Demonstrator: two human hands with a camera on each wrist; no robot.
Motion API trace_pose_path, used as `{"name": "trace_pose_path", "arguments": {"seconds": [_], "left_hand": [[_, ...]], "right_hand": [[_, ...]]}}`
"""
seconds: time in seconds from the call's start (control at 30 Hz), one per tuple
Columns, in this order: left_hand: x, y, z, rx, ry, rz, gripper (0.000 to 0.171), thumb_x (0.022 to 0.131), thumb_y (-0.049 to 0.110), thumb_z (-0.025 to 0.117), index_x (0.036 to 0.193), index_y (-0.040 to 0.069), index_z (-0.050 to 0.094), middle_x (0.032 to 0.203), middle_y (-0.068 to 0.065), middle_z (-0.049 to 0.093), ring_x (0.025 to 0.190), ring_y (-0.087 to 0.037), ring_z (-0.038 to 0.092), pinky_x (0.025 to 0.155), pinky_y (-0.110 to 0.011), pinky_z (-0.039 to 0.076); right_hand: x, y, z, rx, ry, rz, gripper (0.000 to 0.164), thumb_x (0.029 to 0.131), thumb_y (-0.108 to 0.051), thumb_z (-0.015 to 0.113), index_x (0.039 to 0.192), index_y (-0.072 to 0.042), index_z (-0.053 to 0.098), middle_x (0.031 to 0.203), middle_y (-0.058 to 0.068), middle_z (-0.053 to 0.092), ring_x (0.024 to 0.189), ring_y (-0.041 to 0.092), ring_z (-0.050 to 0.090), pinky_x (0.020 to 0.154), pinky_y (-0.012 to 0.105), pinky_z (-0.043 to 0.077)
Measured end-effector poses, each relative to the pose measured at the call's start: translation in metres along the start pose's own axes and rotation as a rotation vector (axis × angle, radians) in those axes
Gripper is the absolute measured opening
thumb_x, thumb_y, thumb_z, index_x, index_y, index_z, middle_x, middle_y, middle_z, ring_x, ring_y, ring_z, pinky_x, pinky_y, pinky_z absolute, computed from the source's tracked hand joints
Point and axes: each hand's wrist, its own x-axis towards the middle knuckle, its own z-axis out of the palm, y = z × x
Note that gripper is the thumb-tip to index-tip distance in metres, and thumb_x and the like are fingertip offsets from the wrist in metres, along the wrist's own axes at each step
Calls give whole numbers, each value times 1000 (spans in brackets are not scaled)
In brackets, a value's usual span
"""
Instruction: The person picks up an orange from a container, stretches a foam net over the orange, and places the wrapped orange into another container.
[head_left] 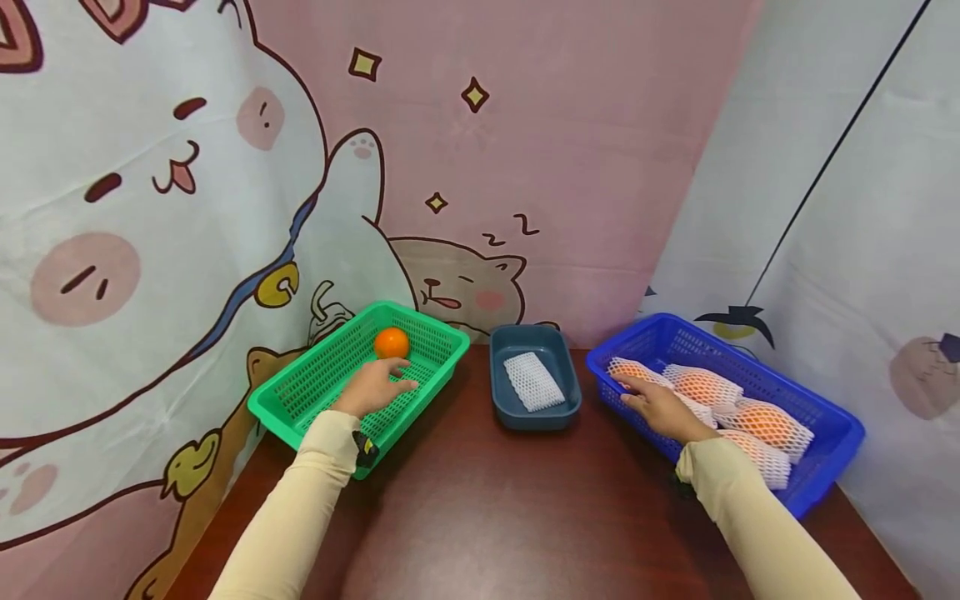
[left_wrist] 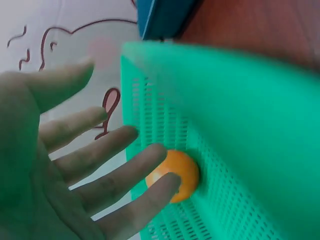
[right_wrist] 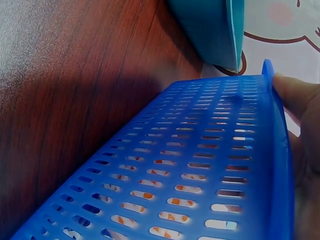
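My left hand hovers above the green basket with its fingers spread and nothing in its grasp. A bare orange lies in the far part of that basket; the left wrist view shows the orange just past my fingertips. Over the near left rim of the blue basket reaches my right hand, its fingers extended over a wrapped orange in a white foam net. In the right wrist view the basket wall hides most of the fingers, and the thumb shows close to the rim.
Several more net-wrapped oranges fill the blue basket. Between the two baskets stands a dark blue-grey tray with an empty white foam net inside. All three stand on a dark red-brown table, with a printed cartoon cloth behind.
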Motion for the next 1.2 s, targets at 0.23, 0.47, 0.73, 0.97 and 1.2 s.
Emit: {"name": "trace_pose_path", "arguments": {"seconds": [0.23,0.47,0.73,0.97,1.2], "left_hand": [[-6,4,15,7,-87,29,44,89,13,71,131,6,61,117,-15,65,104,-32,61,86,-47,50],[-20,6,13,23,-75,80,37,85,6,73,121,4,67,112,-13,67,105,-31,61,87,-45,50],[-47,-1,8,-11,-107,110,34,83,5,75,117,8,69,105,-6,68,100,-30,62,80,-43,52],[-61,-3,2,-1,-177,154,33,80,3,77,112,8,69,99,-4,69,96,-28,63,75,-38,52],[-66,2,-6,-42,-259,152,34,78,-1,78,110,6,69,95,-5,67,90,-29,62,69,-36,52]], "right_hand": [[1,2,2,-23,8,7,42,101,-13,51,141,2,47,136,28,50,124,48,46,101,62,33],[1,2,3,-26,-7,29,43,102,-13,50,143,1,45,139,28,47,127,48,42,102,62,31],[2,2,3,-27,-6,26,45,102,-13,50,143,1,44,140,29,46,126,50,43,101,63,31],[0,3,3,-33,-20,33,45,102,-14,50,143,2,43,140,29,46,125,50,43,100,64,32],[2,3,4,-25,4,10,44,102,-14,50,143,2,44,139,30,46,122,50,47,98,64,35]]}}
